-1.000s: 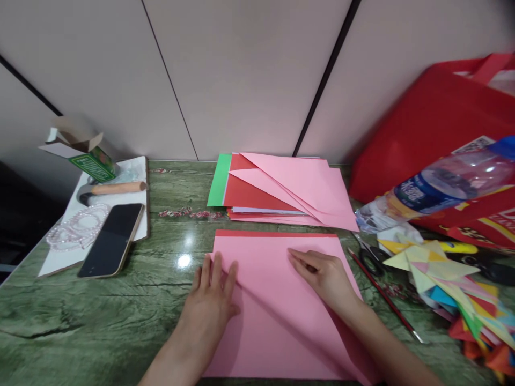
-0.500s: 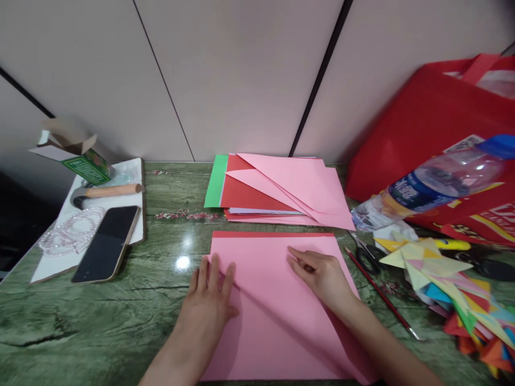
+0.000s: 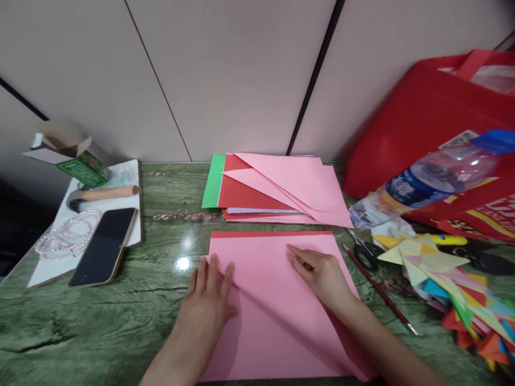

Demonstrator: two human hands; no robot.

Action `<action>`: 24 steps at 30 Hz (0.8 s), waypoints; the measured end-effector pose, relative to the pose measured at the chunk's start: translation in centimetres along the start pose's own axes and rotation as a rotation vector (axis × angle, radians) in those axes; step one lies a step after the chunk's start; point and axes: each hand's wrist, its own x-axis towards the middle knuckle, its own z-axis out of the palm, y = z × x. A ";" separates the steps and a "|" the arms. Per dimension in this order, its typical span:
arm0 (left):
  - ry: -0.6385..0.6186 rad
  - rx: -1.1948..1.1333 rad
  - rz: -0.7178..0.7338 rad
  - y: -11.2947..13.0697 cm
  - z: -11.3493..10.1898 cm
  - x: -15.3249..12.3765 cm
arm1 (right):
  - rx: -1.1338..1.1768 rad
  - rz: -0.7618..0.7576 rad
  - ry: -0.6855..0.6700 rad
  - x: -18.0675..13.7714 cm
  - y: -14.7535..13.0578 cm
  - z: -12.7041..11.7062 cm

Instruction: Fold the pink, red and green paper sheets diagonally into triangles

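Observation:
A pink sheet of paper (image 3: 277,343) lies before me on the table, a narrow strip of red paper (image 3: 273,234) showing along its far edge. A diagonal line, crease or shadow, runs across the pink from near my left fingers toward the lower right. My left hand (image 3: 211,300) lies on the sheet's left side, fingers spread. On the upper right part of the paper rests my right hand (image 3: 322,273), thumb and index finger close together and the other fingers curled. Nothing shows in its grip, and its lower side is hidden.
Behind lies a stack of coloured paper (image 3: 281,187). At right are scissors (image 3: 366,254), a red pencil (image 3: 380,289), folded paper pieces (image 3: 462,289), a plastic bottle (image 3: 426,177) and a red bag (image 3: 386,123). A phone (image 3: 104,246), beads (image 3: 68,236), hammer-like tool (image 3: 108,193) and small box (image 3: 86,169) sit left.
The camera view has shifted slightly. Both hands and the pink sheet keep nearly the same places.

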 end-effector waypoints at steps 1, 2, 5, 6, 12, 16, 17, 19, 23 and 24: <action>-0.002 0.003 -0.001 0.0 0.0 0.0 | 0.002 0.002 -0.004 0.0 0.0 0.0; -0.002 0.006 -0.001 0.1 -0.1 0.0 | 0.003 0.003 -0.007 0.0 0.1 0.0; 0.008 0.030 0.012 0.1 -0.3 0.1 | -0.007 0.010 -0.011 0.0 0.1 0.1; 0.010 0.042 0.023 0.1 -0.4 0.1 | -0.016 0.008 -0.012 0.0 0.0 0.0; -0.036 0.042 0.030 0.0 -0.9 0.4 | -0.166 -0.039 -0.058 0.3 -0.1 -0.3; -0.062 0.004 0.002 0.1 -1.5 0.5 | -0.323 -0.050 -0.087 0.5 -0.3 -0.8; -0.061 -0.004 -0.005 0.2 -1.6 0.5 | -0.371 -0.039 -0.099 0.6 -0.5 -0.9; -0.043 -0.018 -0.003 0.3 -1.6 0.5 | -0.467 0.002 -0.152 0.9 -1.2 -1.3; -0.026 -0.136 0.120 0.6 -1.5 1.1 | -0.617 0.077 -0.360 2.0 -3.7 -2.7; -0.043 -0.173 0.133 0.7 -1.5 1.3 | -0.637 0.088 -0.417 2.3 -4.5 -3.1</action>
